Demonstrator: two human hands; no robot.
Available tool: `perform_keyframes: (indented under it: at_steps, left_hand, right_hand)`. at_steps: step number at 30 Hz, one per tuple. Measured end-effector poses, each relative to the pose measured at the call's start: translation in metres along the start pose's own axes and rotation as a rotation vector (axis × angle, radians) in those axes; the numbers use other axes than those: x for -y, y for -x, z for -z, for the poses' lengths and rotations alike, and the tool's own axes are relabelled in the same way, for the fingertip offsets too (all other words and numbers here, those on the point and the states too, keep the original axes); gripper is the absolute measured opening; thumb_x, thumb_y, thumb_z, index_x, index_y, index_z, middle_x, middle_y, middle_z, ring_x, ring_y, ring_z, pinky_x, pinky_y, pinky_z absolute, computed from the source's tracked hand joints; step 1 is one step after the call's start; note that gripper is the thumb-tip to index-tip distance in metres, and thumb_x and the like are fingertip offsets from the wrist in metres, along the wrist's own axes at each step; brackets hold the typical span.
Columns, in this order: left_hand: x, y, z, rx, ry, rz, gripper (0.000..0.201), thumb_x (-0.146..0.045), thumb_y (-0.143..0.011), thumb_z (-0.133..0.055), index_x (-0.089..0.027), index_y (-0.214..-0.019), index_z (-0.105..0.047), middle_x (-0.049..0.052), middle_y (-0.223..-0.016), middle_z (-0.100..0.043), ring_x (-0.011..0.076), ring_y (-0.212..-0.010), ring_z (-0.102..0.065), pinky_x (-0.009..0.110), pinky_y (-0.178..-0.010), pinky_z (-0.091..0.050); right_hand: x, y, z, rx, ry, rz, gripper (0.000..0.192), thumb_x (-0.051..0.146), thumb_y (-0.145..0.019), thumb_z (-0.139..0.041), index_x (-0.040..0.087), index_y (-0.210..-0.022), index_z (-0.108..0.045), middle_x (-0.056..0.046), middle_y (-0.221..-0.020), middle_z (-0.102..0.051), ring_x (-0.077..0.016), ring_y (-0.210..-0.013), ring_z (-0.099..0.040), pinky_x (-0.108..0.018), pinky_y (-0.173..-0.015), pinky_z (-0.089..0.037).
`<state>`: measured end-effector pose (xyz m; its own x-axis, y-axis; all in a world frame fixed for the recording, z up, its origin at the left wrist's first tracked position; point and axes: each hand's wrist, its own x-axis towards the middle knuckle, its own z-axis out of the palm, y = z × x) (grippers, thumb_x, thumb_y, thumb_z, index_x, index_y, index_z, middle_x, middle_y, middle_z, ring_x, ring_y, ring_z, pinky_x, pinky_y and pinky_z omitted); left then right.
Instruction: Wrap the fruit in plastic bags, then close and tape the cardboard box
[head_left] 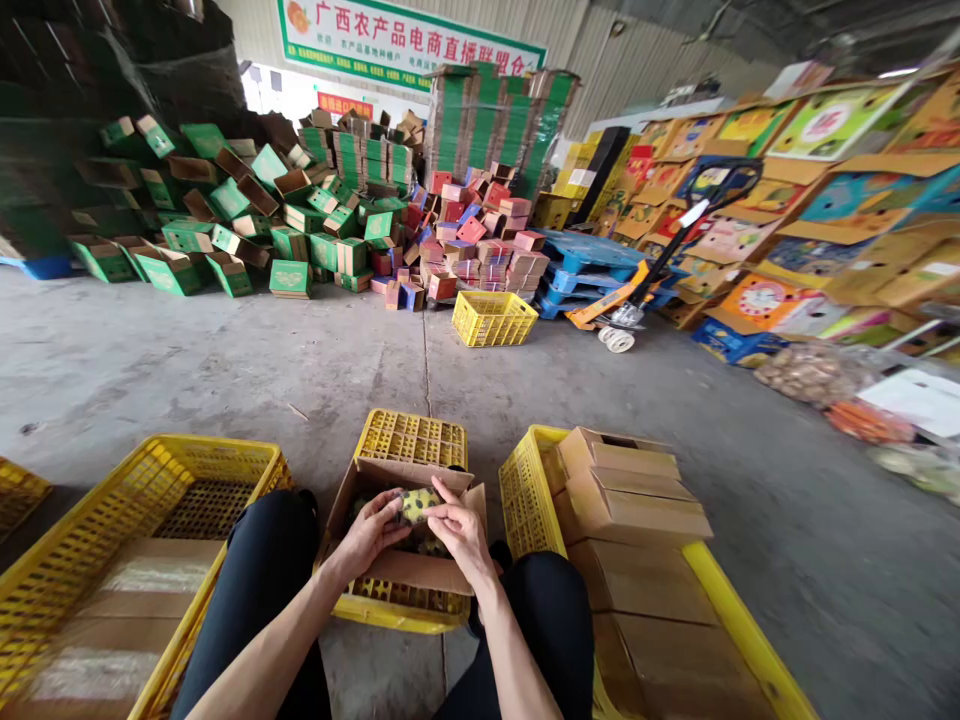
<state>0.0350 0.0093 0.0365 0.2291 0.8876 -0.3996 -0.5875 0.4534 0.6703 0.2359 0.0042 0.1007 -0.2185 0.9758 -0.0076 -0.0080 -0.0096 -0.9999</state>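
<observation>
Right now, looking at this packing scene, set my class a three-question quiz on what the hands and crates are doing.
1. True or false: both hands touch the same fruit.
2. What does the open cardboard box rest on?
3. Which crate holds closed boxes: A, the one on the person's right; B, the far one alone on the floor?

Key
1. True: left hand and right hand both hold the yellow-green fruit.
2. The cardboard box sits on a yellow crate.
3. A: the right crate holds closed boxes; the far crate looks empty.

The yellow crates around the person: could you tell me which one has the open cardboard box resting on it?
The small yellow crate directly between the knees. The open cardboard box sits on it, and both hands, left hand and right hand, hold a yellow-green fruit over it.
</observation>
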Motion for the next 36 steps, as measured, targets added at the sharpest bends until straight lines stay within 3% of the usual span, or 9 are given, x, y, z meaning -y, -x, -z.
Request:
perform_keyframes:
  at_steps: [3,8,12,14,20,25,31,36]
  left_hand:
    - [-0.001,0.000,0.000,0.000,0.033,-0.061,0.059,-0.036,-0.074,-0.095,-0.018,-0.123,-0.068,0.012,-0.118,-0.076,0.0214,-0.088,-0.078,0.033,-0.084,-0.063]
    - [-0.003,0.002,-0.002,0.063,0.043,-0.071,0.048,-0.037,-0.075,-0.093,-0.015,-0.113,-0.074,0.013,-0.115,-0.077,0.0244,-0.097,-0.076,0.035,-0.089,-0.061]
    - [-0.001,0.004,-0.004,0.101,-0.007,-0.081,0.050,-0.038,-0.074,-0.094,-0.016,-0.115,-0.075,0.014,-0.122,-0.075,0.0273,-0.108,-0.074,0.035,-0.094,-0.059]
    - [0.000,0.005,-0.005,0.110,-0.041,-0.103,0.053,-0.037,-0.072,-0.096,-0.017,-0.116,-0.075,0.013,-0.123,-0.075,0.0278,-0.110,-0.073,0.034,-0.093,-0.058]
    - [0.002,0.003,-0.001,0.100,-0.051,-0.145,0.058,-0.034,-0.067,-0.099,-0.019,-0.117,-0.073,0.010,-0.113,-0.077,0.0247,-0.103,-0.074,0.031,-0.089,-0.058]
    - [0.002,0.001,0.000,0.110,-0.028,-0.127,0.058,-0.035,-0.067,-0.098,-0.019,-0.116,-0.073,0.010,-0.114,-0.077,0.0253,-0.103,-0.074,0.033,-0.091,-0.058]
    - [0.002,0.005,-0.005,0.124,-0.049,-0.113,0.062,-0.040,-0.068,-0.098,-0.019,-0.121,-0.074,0.012,-0.126,-0.074,0.0279,-0.112,-0.072,0.035,-0.096,-0.056]
    - [0.000,0.007,-0.007,0.094,-0.128,-0.124,0.058,-0.046,-0.066,-0.097,-0.019,-0.114,-0.077,0.012,-0.119,-0.077,0.0286,-0.110,-0.072,0.034,-0.093,-0.056]
  right_hand:
    - [-0.001,-0.001,0.001,-0.015,-0.030,-0.004,0.037,0.058,-0.078,-0.082,0.025,-0.092,-0.082,-0.010,-0.163,-0.045,-0.0371,-0.150,-0.043,-0.049,-0.117,-0.043]
    - [-0.004,-0.003,0.005,-0.119,-0.094,0.001,0.035,0.055,-0.079,-0.081,0.026,-0.099,-0.078,-0.010,-0.155,-0.056,-0.0358,-0.145,-0.050,-0.051,-0.119,-0.040]
    - [-0.010,-0.003,0.004,-0.157,-0.161,-0.005,0.053,0.051,-0.077,-0.084,0.030,-0.124,-0.072,-0.009,-0.143,-0.067,-0.0323,-0.138,-0.058,-0.051,-0.118,-0.043]
    - [-0.012,-0.003,0.004,-0.179,-0.157,-0.021,0.058,0.053,-0.077,-0.085,0.029,-0.127,-0.070,-0.010,-0.137,-0.071,-0.0319,-0.135,-0.061,-0.050,-0.116,-0.046]
    - [-0.013,-0.003,0.009,-0.220,-0.116,-0.123,0.055,0.064,-0.071,-0.085,0.022,-0.107,-0.079,-0.012,-0.116,-0.078,-0.0335,-0.110,-0.072,-0.046,-0.093,-0.059]
    - [-0.012,-0.004,0.009,-0.246,-0.119,-0.162,0.057,0.070,-0.064,-0.087,0.020,-0.092,-0.079,-0.008,-0.089,-0.078,-0.0266,-0.086,-0.072,-0.037,-0.076,-0.058]
    - [-0.013,-0.003,0.005,-0.246,-0.143,-0.162,0.056,0.070,-0.062,-0.088,0.021,-0.088,-0.076,-0.006,-0.089,-0.075,-0.0250,-0.086,-0.071,-0.037,-0.079,-0.058]
    - [-0.016,-0.003,0.005,-0.243,-0.145,-0.180,0.055,0.070,-0.063,-0.088,0.023,-0.086,-0.072,-0.004,-0.089,-0.073,-0.0262,-0.090,-0.070,-0.040,-0.083,-0.059]
